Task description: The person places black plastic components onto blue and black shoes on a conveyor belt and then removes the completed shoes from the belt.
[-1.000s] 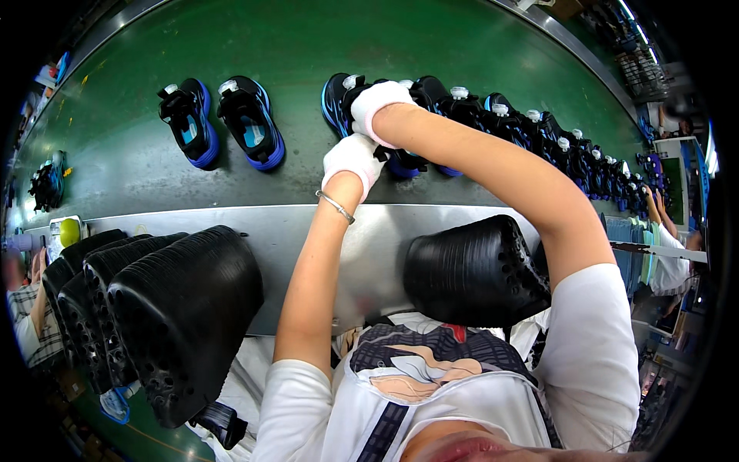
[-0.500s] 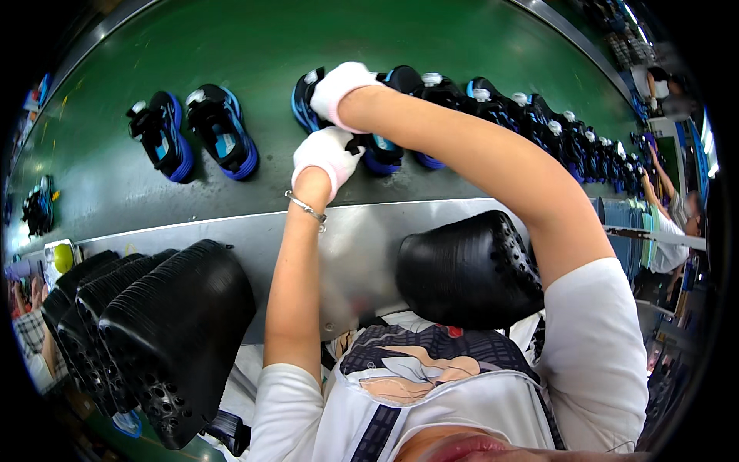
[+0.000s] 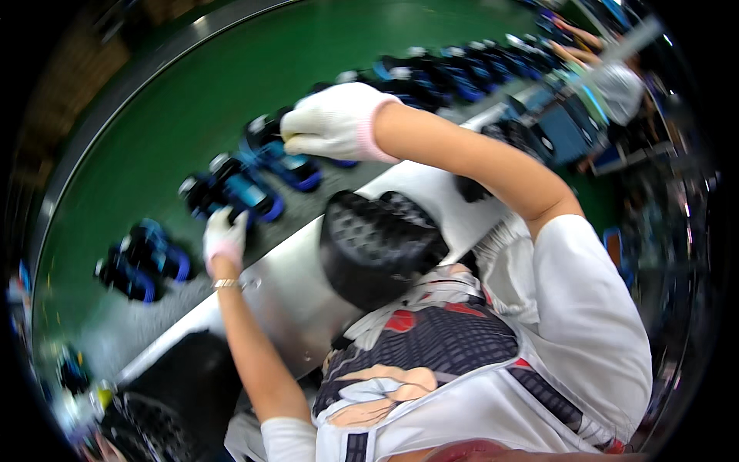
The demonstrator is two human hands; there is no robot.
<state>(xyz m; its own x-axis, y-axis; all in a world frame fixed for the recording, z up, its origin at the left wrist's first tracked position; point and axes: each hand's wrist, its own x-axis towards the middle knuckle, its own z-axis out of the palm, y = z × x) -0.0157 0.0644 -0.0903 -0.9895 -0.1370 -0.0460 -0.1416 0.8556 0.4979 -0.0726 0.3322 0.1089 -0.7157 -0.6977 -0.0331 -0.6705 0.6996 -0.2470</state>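
Note:
Both my hands wear white knit gloves with pink cuffs. My left hand (image 3: 225, 237) is at the near end of a black and blue sports shoe (image 3: 196, 194), its fingers slightly apart; motion blur hides whether it touches. Beside that shoe stands its like, a second sports shoe (image 3: 248, 189). Further right, my right hand (image 3: 335, 123) hovers by another black and blue shoe (image 3: 277, 154), fingers stretched toward it and thumb below, with nothing visible in them. The palm side is hidden.
More shoes (image 3: 462, 73) run in a row to the far right along the green surface (image 3: 154, 131). Another pair (image 3: 142, 262) stands at left. Black perforated molded stacks (image 3: 377, 246) rest on the metal ledge (image 3: 289, 269). Other people's arms (image 3: 577, 46) show at upper right.
My hands were close together at one shoe; now they are apart, the left lower and further left. The view has turned and shifted, tilting the row of shoes.

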